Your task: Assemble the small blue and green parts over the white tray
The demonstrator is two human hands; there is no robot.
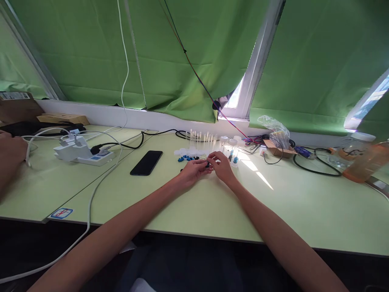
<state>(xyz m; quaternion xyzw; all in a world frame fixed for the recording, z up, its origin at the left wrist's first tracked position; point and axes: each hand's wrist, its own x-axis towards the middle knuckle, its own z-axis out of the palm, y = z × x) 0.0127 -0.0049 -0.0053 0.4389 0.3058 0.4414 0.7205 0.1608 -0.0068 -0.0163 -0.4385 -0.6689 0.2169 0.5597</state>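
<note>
My left hand (194, 172) and my right hand (223, 167) meet above the table, fingertips together. Between them is a small dark piece (208, 164), mostly covered by the fingers, its kind too small to make out. Small blue pieces (184, 158) lie just beyond my left hand, with a few black ones close by. Behind the hands, several thin clear tubes (200, 142) stand upright. White round caps or cups (233, 142) sit past my right hand, and slim items with blue parts (235, 159) stand beside it.
A black phone (146, 163) lies left of my hands. Farther left are a white power strip (88, 156) with plugs, trailing cables and another person's hand (12, 150). To the right are a small open cardboard box (278, 149), an orange bottle (366, 164) and a clear jar (349, 150).
</note>
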